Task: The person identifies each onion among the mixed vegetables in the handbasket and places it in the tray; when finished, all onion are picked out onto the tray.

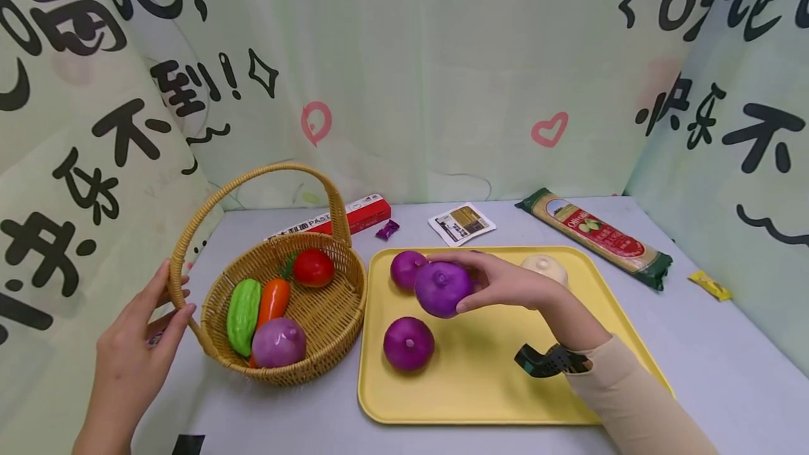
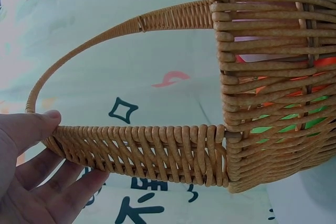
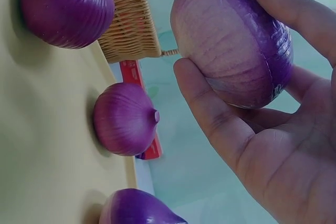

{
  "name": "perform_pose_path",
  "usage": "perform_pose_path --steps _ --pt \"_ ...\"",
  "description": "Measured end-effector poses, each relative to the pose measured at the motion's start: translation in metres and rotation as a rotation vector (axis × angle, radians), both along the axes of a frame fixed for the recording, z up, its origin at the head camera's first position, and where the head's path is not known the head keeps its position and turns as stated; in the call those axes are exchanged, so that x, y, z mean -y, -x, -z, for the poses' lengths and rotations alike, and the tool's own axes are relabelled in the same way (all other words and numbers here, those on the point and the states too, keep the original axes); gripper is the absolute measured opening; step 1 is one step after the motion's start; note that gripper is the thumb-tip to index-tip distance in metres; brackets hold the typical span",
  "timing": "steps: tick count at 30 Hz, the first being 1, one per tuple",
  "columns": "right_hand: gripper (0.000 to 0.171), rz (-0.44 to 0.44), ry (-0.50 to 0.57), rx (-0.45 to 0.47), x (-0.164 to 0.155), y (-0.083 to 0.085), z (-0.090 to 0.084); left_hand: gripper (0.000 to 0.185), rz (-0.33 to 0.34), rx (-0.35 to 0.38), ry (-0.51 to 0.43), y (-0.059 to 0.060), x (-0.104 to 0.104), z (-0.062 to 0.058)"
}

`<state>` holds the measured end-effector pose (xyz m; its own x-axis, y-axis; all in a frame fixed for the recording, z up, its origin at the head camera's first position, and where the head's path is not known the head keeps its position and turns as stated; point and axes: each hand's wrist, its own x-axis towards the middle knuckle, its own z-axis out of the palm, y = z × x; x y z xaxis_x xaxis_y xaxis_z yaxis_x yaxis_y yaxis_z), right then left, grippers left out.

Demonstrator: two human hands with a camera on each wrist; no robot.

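My right hand [image 1: 499, 283] grips a purple onion [image 1: 444, 290] above the yellow tray [image 1: 493, 385]. In the right wrist view, thumb and fingers lie round this onion [image 3: 231, 40], off the tray. Below it on the tray sit a darker onion [image 1: 409, 344] and another onion [image 1: 408, 269]. A further onion [image 3: 139, 208] shows partly in the right wrist view; in the head view the hand mostly hides it. My left hand [image 1: 135, 343] holds the handle of the wicker basket [image 1: 335, 343], which contains a purple onion [image 1: 279, 343], a green vegetable [image 1: 244, 317], a carrot [image 1: 274, 300] and a tomato [image 1: 313, 268].
A pale round vegetable [image 1: 545, 269] sits at the tray's back right, partly behind the right hand. Behind lie a red box [image 1: 369, 213], a purple wrapped candy [image 1: 387, 229] and a white packet [image 1: 462, 223]. A long pasta packet [image 1: 597, 237] and a yellow wrapper [image 1: 710, 286] lie right.
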<state>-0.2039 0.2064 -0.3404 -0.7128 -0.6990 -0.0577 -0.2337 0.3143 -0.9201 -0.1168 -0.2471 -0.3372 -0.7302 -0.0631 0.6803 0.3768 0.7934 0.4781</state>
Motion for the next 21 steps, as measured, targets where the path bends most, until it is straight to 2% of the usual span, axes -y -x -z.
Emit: perform_pose_path --steps 8,21 --pt "0.073 0.038 -0.005 0.005 -0.006 -0.001 0.004 0.081 -0.015 0.019 -0.003 0.000 0.000 0.000" --pt "0.072 0.046 0.011 0.024 -0.013 -0.005 0.006 0.081 -0.028 0.028 -0.006 -0.001 -0.002 -0.002"
